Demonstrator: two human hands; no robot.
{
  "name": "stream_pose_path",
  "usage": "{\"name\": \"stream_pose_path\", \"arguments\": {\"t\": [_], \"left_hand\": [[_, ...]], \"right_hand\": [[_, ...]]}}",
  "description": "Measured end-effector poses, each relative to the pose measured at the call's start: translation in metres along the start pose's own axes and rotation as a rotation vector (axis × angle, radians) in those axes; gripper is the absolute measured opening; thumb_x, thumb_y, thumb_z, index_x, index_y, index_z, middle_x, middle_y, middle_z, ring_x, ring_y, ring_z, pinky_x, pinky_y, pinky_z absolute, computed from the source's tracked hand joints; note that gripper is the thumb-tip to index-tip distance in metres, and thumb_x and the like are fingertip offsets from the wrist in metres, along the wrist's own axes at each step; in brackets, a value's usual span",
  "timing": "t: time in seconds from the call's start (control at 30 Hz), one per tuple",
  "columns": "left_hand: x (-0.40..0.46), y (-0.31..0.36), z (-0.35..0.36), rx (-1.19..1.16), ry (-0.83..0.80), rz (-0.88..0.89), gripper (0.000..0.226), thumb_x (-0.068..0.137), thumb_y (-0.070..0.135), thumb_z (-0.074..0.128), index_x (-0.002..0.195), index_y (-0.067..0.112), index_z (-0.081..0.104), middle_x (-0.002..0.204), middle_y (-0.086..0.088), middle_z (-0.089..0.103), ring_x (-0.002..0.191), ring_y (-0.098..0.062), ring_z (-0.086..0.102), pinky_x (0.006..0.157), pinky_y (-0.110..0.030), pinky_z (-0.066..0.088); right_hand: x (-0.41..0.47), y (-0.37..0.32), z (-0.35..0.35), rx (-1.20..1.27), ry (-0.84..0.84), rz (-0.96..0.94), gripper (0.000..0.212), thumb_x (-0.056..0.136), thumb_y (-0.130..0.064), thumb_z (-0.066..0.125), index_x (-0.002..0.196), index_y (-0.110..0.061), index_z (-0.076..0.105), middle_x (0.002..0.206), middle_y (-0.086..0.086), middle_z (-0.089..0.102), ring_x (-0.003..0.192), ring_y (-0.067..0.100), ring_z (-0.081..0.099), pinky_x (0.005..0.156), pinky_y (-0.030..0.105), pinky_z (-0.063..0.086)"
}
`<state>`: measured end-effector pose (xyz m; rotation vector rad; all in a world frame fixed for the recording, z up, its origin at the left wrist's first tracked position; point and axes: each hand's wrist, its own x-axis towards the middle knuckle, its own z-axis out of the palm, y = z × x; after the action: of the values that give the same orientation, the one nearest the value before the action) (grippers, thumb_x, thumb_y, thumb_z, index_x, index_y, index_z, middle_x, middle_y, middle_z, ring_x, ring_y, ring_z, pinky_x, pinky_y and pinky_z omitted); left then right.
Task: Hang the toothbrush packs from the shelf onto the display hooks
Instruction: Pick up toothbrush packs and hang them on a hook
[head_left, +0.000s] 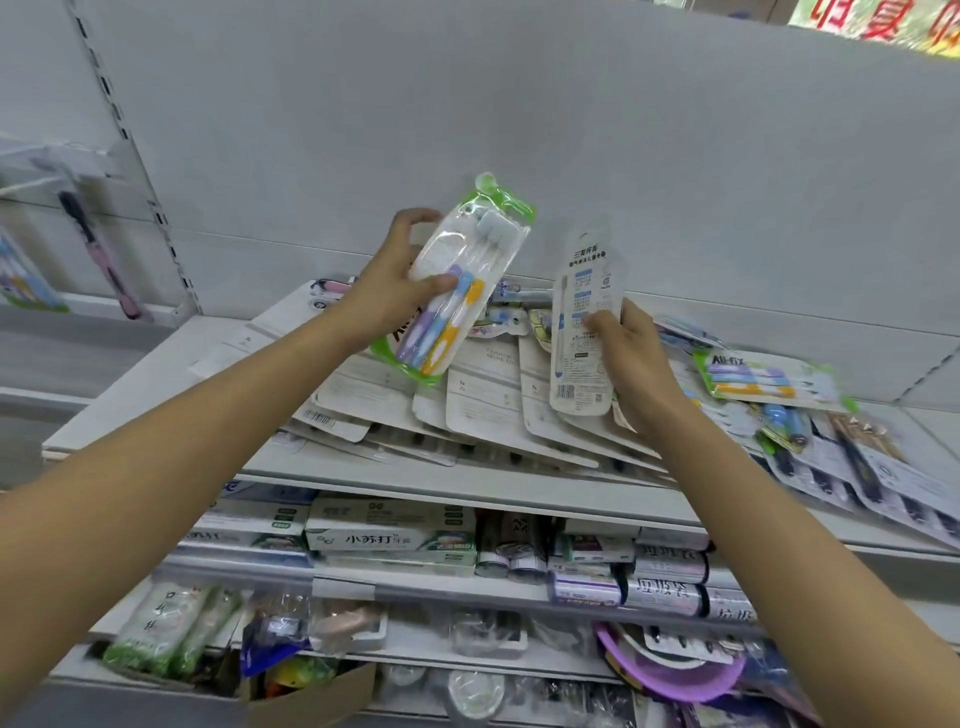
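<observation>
green pack (457, 283) in left hand (395, 291), white pack (584, 322) in right hand (631, 358)

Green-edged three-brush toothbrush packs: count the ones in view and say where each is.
2. One green-edged pack is held up in the left hand above the shelf pile; a second green-edged pack lies on the pile at right. More may be buried underneath.

Grey back panel (571, 130) w/ slotted upright (156, 218); white tiered shelving (156, 374), stocked lower tiers; flat light.
</observation>
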<state>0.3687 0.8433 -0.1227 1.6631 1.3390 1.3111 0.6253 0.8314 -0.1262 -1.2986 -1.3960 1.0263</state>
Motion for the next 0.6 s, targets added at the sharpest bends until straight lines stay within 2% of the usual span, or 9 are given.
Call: {"name": "stream_pose_path", "arguments": {"t": [0.07,0.17,0.23,0.33,0.4,0.47,0.53,0.6], "left_hand": [[-0.004,0.003,-0.002,-0.074,0.031,-0.068,0.068,0.088,0.02,0.074,0.142,0.029,0.035,0.11,0.003,0.07,0.094,-0.012,0.072,0.078,-0.026,0.059],[-0.014,0.006,-0.008,-0.109,0.056,-0.098,0.042,0.09,0.019,0.071,0.129,0.011,0.059,0.11,-0.004,0.073,0.098,-0.019,0.072,0.081,-0.034,0.059],[-0.024,0.007,-0.012,-0.157,0.058,-0.127,0.031,0.092,0.02,0.068,0.12,0.009,0.066,0.108,-0.008,0.075,0.096,-0.024,0.073,0.082,-0.039,0.06],[-0.041,0.007,-0.021,-0.209,0.102,-0.163,0.031,0.092,0.018,0.068,0.123,0.011,0.065,0.112,-0.008,0.074,0.096,-0.024,0.073,0.078,-0.034,0.06],[-0.054,0.009,-0.029,-0.231,0.139,-0.184,0.034,0.09,0.016,0.069,0.124,0.014,0.065,0.114,-0.007,0.073,0.094,-0.021,0.073,0.073,-0.03,0.06],[-0.07,0.008,-0.038,-0.235,0.183,-0.199,0.037,0.089,0.013,0.071,0.125,0.012,0.064,0.114,-0.008,0.073,0.095,-0.023,0.073,0.074,-0.032,0.061],[-0.087,0.008,-0.046,-0.237,0.244,-0.215,0.036,0.088,0.012,0.071,0.123,0.012,0.065,0.11,-0.01,0.074,0.094,-0.024,0.074,0.076,-0.033,0.062],[-0.104,0.008,-0.055,-0.228,0.296,-0.233,0.029,0.088,0.011,0.07,0.116,0.016,0.067,0.102,-0.006,0.076,0.088,-0.021,0.075,0.072,-0.031,0.062]], "right_hand": [[0.0,-0.001,-0.002,0.114,-0.029,0.053,0.025,0.101,-0.009,0.042,0.121,-0.014,0.055,0.107,0.001,0.069,0.092,0.017,0.068,0.073,0.035,0.057],[-0.002,-0.003,0.001,0.215,-0.112,0.105,0.025,0.1,-0.006,0.04,0.123,-0.015,0.047,0.108,0.001,0.068,0.089,0.017,0.072,0.079,0.041,0.059],[-0.001,-0.007,0.006,0.257,-0.169,0.132,0.025,0.1,-0.007,0.04,0.122,-0.016,0.045,0.114,0.004,0.067,0.091,0.02,0.073,0.084,0.047,0.058],[0.0,-0.01,0.016,0.355,-0.26,0.196,0.028,0.1,-0.017,0.045,0.128,-0.022,0.047,0.128,0.011,0.062,0.109,0.035,0.068,0.095,0.058,0.052],[-0.002,-0.016,0.025,0.372,-0.338,0.212,0.034,0.102,-0.033,0.049,0.134,-0.022,0.044,0.131,0.012,0.058,0.113,0.034,0.064,0.095,0.057,0.053],[-0.005,-0.023,0.034,0.31,-0.416,0.186,0.044,0.099,-0.047,0.05,0.134,-0.023,0.041,0.136,0.01,0.053,0.117,0.03,0.059,0.097,0.051,0.051],[-0.004,-0.029,0.045,0.253,-0.466,0.161,0.064,0.092,-0.059,0.051,0.141,-0.023,0.033,0.141,0.011,0.047,0.119,0.025,0.054,0.096,0.044,0.045],[-0.009,-0.037,0.057,0.228,-0.521,0.153,0.096,0.068,-0.079,0.062,0.14,-0.025,0.031,0.133,0.009,0.047,0.106,0.019,0.053,0.09,0.039,0.043]]}}
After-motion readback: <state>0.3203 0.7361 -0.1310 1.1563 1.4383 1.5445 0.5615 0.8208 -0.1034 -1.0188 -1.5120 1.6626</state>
